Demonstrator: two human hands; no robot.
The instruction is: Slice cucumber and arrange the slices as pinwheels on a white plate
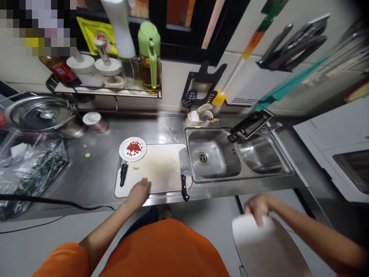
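My left hand (139, 193) is low over the front edge of the white cutting board (164, 181), fingers loosely stretched and holding nothing. On the board's left side lie a dark green cucumber piece (123, 175) and a small pale green slice (136, 168). A white plate (122, 149) with chopped red pieces (134, 147) rests on its back left corner. Along the right edge lies a kitchen knife (184, 181) with a black handle. Down at the right, below the counter, my right hand (258, 207) is closed on the edge of a white, rounded panel (253, 234), slightly blurred.
The double sink (215, 179) lies right of the board, with a black faucet (245, 127). A plastic bag of greens (43, 173), a lidded pot (72, 129) and a small jar (96, 122) stand left. Above hangs a condiment rack (109, 91). A green slice (87, 155) lies on the counter.
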